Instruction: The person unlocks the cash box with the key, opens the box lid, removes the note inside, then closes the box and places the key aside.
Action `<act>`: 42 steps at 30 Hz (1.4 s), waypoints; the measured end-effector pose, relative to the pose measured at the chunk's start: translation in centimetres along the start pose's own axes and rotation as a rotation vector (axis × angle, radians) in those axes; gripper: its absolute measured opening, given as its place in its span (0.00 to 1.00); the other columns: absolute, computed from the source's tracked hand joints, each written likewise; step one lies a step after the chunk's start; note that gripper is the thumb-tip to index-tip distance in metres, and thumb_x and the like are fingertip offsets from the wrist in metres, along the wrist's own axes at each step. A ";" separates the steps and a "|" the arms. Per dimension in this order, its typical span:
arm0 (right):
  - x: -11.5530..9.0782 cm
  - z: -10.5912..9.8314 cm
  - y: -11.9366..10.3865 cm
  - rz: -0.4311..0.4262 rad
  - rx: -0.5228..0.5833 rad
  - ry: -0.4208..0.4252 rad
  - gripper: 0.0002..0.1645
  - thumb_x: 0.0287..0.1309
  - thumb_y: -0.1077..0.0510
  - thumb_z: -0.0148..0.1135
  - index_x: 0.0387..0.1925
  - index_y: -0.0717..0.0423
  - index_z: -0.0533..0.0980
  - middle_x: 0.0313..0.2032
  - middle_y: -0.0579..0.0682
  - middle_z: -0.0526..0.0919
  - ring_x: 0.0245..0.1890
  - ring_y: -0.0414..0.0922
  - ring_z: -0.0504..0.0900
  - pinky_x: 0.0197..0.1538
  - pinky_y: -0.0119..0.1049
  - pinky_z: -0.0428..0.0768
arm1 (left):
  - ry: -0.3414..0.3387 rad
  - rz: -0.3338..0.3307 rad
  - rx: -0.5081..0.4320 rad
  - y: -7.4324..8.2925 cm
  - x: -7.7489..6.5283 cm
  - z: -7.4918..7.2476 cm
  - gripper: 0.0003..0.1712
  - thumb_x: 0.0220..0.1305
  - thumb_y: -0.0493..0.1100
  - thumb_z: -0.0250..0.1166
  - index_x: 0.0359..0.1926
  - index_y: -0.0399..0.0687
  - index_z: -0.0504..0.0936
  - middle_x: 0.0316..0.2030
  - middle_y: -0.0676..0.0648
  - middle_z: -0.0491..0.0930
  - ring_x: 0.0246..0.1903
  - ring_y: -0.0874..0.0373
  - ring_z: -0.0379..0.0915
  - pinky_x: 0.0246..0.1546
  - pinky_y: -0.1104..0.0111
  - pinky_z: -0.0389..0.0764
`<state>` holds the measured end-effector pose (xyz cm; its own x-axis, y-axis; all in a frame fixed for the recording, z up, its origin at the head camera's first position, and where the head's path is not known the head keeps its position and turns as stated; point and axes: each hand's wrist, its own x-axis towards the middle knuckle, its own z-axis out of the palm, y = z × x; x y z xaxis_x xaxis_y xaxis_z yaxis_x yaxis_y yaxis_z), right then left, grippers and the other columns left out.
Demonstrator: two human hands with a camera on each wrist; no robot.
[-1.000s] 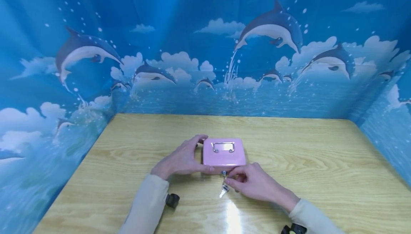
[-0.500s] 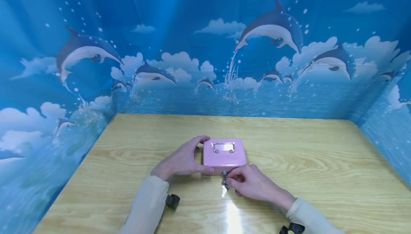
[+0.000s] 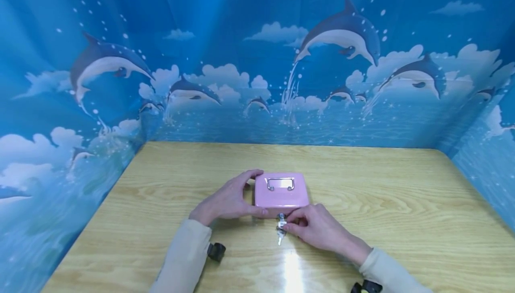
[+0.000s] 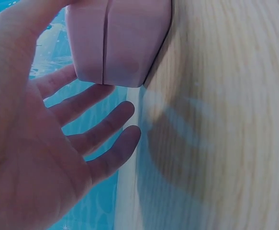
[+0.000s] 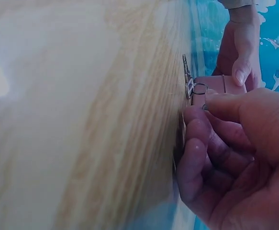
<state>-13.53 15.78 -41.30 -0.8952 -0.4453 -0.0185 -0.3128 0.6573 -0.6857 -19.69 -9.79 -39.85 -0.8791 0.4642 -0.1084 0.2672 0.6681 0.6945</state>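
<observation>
A pink cash box (image 3: 277, 198) with a metal handle (image 3: 280, 184) on its closed lid sits on the table. My left hand (image 3: 231, 198) holds its left side, thumb on the front face and fingers toward the back. In the left wrist view the lower fingers of that hand (image 4: 48, 143) are spread, some off the box (image 4: 125, 43). At the box's front, my right hand (image 3: 319, 229) pinches a key at the lock; the fingertips mostly hide it. A second key (image 3: 280, 238) dangles below. The right wrist view shows the key ring (image 5: 200, 89) joining them.
The wood-grain table (image 3: 386, 194) extends around the box on all sides. A blue dolphin-print curtain (image 3: 241, 60) stands behind the table and along both sides. Black wrist straps (image 3: 216, 252) sit on both sleeves.
The right hand's fingers have shifted slightly at the lock, and the pinched key and dangling key have turned and swung a little. The left hand and box stay almost still.
</observation>
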 end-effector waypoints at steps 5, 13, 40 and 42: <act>-0.3 -0.3 0.1 0.000 -0.018 -0.009 0.08 0.60 0.49 0.72 0.39 0.47 0.88 0.22 0.35 0.81 0.19 0.31 0.72 0.21 0.27 0.73 | 0.003 0.003 -0.002 -0.1 -0.1 0.1 0.64 0.44 0.68 0.80 0.78 0.64 0.58 0.76 0.53 0.64 0.71 0.51 0.66 0.73 0.50 0.70; -1.2 -1.8 0.1 -0.013 -0.055 -0.015 0.12 0.61 0.47 0.71 0.44 0.45 0.88 0.24 0.33 0.81 0.22 0.31 0.75 0.25 0.28 0.77 | 0.007 0.041 -0.034 -0.4 -0.3 0.1 0.61 0.46 0.65 0.80 0.78 0.64 0.59 0.71 0.52 0.70 0.62 0.54 0.75 0.65 0.52 0.77; -0.2 -3.3 2.8 -0.155 -0.018 0.286 0.35 0.48 0.58 0.80 0.60 0.56 0.79 0.54 0.55 0.83 0.45 0.53 0.86 0.38 0.32 0.89 | 0.068 0.046 -0.116 -0.2 -1.4 0.6 0.46 0.51 0.56 0.80 0.70 0.60 0.71 0.59 0.52 0.73 0.58 0.56 0.79 0.59 0.65 0.83; -0.1 -3.3 3.0 -0.150 -0.013 0.267 0.36 0.49 0.57 0.80 0.61 0.56 0.79 0.55 0.55 0.83 0.46 0.52 0.86 0.38 0.32 0.89 | 0.070 0.045 -0.119 -0.3 -1.4 0.6 0.46 0.51 0.55 0.80 0.70 0.61 0.71 0.59 0.52 0.73 0.58 0.56 0.79 0.59 0.64 0.83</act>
<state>-15.46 19.79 -41.00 -0.8900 -0.3634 0.2754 -0.4502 0.6045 -0.6572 -18.28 -10.28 -40.31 -0.8939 0.4474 -0.0280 0.2618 0.5717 0.7776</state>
